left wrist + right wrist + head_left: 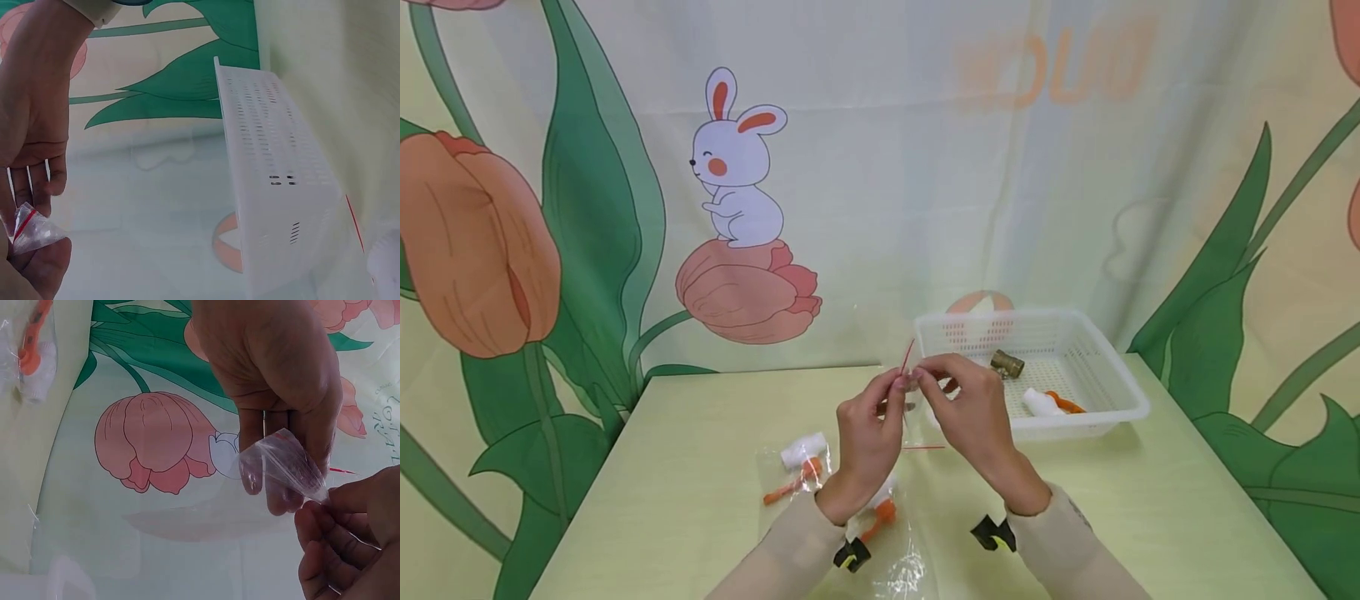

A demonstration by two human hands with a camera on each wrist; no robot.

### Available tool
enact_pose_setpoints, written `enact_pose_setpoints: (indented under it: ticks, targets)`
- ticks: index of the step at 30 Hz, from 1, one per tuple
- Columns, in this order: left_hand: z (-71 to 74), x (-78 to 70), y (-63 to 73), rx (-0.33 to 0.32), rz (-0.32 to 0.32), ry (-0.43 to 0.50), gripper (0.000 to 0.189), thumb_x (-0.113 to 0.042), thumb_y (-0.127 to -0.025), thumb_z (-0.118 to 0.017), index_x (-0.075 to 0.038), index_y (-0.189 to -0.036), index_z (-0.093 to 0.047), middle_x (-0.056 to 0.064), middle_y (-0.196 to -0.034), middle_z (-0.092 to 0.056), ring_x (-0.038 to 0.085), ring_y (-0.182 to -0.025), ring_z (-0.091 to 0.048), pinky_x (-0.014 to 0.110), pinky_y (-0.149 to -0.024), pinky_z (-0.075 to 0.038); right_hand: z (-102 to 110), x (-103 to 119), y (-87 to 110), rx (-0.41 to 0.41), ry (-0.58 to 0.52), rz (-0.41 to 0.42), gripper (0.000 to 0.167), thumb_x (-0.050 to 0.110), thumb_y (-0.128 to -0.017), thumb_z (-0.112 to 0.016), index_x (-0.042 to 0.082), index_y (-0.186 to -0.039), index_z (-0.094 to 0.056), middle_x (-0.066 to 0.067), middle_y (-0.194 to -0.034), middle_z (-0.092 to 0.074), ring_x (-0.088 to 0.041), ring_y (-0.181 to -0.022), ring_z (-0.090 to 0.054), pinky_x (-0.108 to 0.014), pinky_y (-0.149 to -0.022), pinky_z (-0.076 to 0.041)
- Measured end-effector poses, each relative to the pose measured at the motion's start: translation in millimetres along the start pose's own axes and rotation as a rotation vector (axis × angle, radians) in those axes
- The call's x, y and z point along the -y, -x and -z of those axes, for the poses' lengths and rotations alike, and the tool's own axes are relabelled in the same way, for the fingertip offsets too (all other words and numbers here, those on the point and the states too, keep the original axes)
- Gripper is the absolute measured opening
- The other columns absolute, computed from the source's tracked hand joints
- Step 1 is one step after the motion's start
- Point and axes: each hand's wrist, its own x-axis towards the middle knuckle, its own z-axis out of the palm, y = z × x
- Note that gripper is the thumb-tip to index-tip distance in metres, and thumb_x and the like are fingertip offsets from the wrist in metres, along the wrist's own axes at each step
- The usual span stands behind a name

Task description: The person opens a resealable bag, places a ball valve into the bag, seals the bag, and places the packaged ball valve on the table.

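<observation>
Both hands are raised together over the table, left of the basket. A small clear zip bag (286, 464) with a red strip hangs between them. My left hand (868, 427) pinches the bag near its red strip, which points upward in the head view. My right hand (973, 410) pinches the bag at a corner with thumb and forefinger; in the right wrist view this hand is at lower right. The left wrist view shows the crumpled zip bag (39, 235) at the fingertips. Whether anything is inside it I cannot tell.
A white perforated basket (1078, 427) holds a brass-coloured cylinder (1006, 364) and a white bottle (1041, 403) with an orange part (1066, 403). Clear bags lie on the table (670, 467), with white bottles (803, 451) and orange pieces (793, 482) inside. A red strip (923, 447) lies by the basket.
</observation>
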Motion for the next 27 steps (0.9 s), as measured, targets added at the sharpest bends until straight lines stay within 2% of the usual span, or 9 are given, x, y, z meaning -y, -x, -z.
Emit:
enact_pose_setpoints:
  ticks: [5, 14, 23, 27]
  targets:
    - [3.6, -2.8, -1.0, 0.021, 0.055, 0.004, 0.011, -0.007, -0.095, -0.062, -0.001, -0.098, -0.071, 0.011, -0.085, -0.076, 0.018, -0.070, -0.073, 0.019, -0.060, -0.057, 2.6, -1.4, 0.7, 0.026, 0.024, 0.011, 0.004, 0.013, -0.088, -0.073, 0.009, -0.089, -0.074, 0.000, -0.074, -0.073, -0.006, -0.060, -0.063, -0.019, -0.053, -0.045]
    - [16.2, -5.0, -6.0, 0.058, 0.167, -0.039, 0.005, -0.008, -0.090, -0.068, -0.007, -0.090, -0.073, 0.004, -0.072, -0.071, 0.013, -0.066, -0.066, 0.022, -0.055, -0.054, 8.6, -4.6, 0.8, 0.062, 0.038, 0.002, 0.005, 0.007, -0.084, -0.076, 0.008, -0.090, -0.074, -0.001, -0.075, -0.073, -0.010, -0.064, -0.067, -0.026, -0.053, -0.052]
    - [27.5, 1.3, -6.4, 0.054, 0.153, -0.012, 0.009, -0.002, -0.091, -0.064, -0.008, -0.086, -0.069, -0.001, -0.065, -0.067, 0.009, -0.056, -0.062, 0.021, -0.057, -0.053, 16.8, -12.8, 0.9, 0.058, 0.111, 0.049, 0.006, 0.006, -0.084, -0.072, 0.011, -0.084, -0.073, 0.002, -0.070, -0.071, -0.006, -0.062, -0.066, -0.019, -0.053, -0.047]
    - [33.5, 3.0, -6.8, 0.057, 0.155, -0.028, 0.008, -0.001, -0.090, -0.063, -0.007, -0.086, -0.068, -0.001, -0.065, -0.067, 0.009, -0.055, -0.062, 0.021, -0.057, -0.053, 20.8, -19.0, 1.9, 0.060, 0.135, 0.042, 0.007, 0.005, -0.084, -0.071, 0.012, -0.082, -0.072, 0.003, -0.069, -0.070, -0.006, -0.061, -0.065, -0.019, -0.052, -0.046]
